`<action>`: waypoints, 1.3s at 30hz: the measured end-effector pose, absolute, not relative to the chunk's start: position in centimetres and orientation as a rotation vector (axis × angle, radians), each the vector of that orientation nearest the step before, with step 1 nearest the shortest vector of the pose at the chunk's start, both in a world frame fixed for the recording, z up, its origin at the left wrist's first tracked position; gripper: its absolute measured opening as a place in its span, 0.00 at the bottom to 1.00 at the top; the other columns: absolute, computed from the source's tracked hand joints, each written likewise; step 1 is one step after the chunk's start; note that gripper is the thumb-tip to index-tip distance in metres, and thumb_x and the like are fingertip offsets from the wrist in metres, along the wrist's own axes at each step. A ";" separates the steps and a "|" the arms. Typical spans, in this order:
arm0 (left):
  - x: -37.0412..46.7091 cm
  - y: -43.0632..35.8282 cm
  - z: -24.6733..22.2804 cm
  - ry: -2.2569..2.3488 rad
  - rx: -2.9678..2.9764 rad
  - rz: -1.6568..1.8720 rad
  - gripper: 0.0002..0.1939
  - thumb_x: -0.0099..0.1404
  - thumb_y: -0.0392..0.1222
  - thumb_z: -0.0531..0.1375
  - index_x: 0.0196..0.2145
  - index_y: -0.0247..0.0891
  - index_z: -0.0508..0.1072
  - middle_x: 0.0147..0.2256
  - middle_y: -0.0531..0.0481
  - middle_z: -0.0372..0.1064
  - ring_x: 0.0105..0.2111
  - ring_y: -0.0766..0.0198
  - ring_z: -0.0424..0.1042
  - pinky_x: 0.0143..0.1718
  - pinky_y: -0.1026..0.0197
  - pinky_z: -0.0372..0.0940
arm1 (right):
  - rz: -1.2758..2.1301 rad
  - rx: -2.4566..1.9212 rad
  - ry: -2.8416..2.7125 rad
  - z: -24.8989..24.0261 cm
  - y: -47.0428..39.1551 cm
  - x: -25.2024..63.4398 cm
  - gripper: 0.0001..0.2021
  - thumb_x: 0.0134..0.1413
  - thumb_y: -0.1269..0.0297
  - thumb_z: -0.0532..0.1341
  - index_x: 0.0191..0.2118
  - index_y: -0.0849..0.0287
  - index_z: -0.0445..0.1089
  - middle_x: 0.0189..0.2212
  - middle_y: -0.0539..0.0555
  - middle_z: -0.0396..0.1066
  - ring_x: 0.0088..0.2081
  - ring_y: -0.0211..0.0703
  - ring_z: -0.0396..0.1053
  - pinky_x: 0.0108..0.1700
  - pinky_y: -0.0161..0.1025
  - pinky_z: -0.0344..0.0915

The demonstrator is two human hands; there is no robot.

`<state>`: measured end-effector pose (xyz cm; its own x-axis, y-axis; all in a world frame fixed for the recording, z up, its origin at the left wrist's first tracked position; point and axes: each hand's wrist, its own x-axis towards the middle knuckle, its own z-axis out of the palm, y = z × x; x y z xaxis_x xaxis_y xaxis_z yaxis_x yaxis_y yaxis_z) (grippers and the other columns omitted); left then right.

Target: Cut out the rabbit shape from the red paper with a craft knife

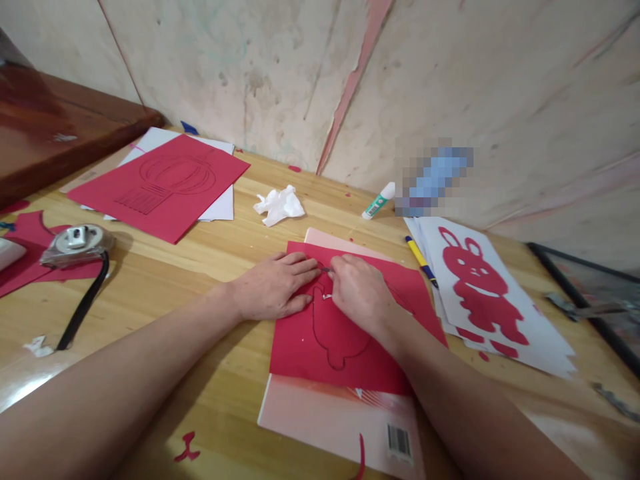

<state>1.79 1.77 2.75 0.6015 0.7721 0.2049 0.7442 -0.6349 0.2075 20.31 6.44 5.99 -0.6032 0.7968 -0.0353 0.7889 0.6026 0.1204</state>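
Note:
A red sheet of paper (pixel 295 353) with a dark drawn outline of a rounded figure lies on a pale pink booklet (pixel 320 413) in front of me. My left hand (pixel 277 283) rests flat on the sheet's left upper part, fingers stretched out. My right hand (pixel 360 287) is closed in a pinch over the drawing, close to the left fingertips. A small dark tip shows at its fingers; what it belongs to is hidden. Small white gaps show in the red sheet beside the right fingers.
A red sheet with a lantern drawing (pixel 200 200) lies at back left, near a tape measure (pixel 77 243) with a black strap. Crumpled tissue (pixel 280 205), a glue stick (pixel 379 201), a yellow-blue pen (pixel 421 261) and a red rabbit cutout (pixel 483 283) on white paper surround the work.

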 end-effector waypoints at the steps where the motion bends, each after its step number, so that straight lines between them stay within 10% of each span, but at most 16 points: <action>1: 1.8 1.8 2.8 1.292 2.719 0.421 0.24 0.70 0.47 0.49 0.59 0.32 0.63 0.59 0.40 0.60 0.58 0.50 0.59 0.57 0.50 0.55 | 0.140 1.360 2.731 6.0 6.4 20.3 0.10 0.56 0.73 0.53 0.39 0.61 0.70 0.35 0.58 0.72 0.41 0.45 0.70 0.38 0.36 0.60; 39: 1.9 1.7 3.0 1.313 2.727 0.364 0.25 0.70 0.47 0.49 0.58 0.30 0.63 0.60 0.40 0.60 0.58 0.51 0.59 0.58 0.50 0.55 | 0.214 1.311 2.718 5.9 5.8 20.2 0.09 0.54 0.71 0.56 0.40 0.62 0.70 0.35 0.61 0.72 0.42 0.51 0.70 0.39 0.40 0.63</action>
<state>1.88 1.70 3.01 0.6014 0.7800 0.1727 0.7577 -0.6255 0.1861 20.19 5.81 5.86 -0.6191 0.7842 -0.0431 0.7677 0.6158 0.1771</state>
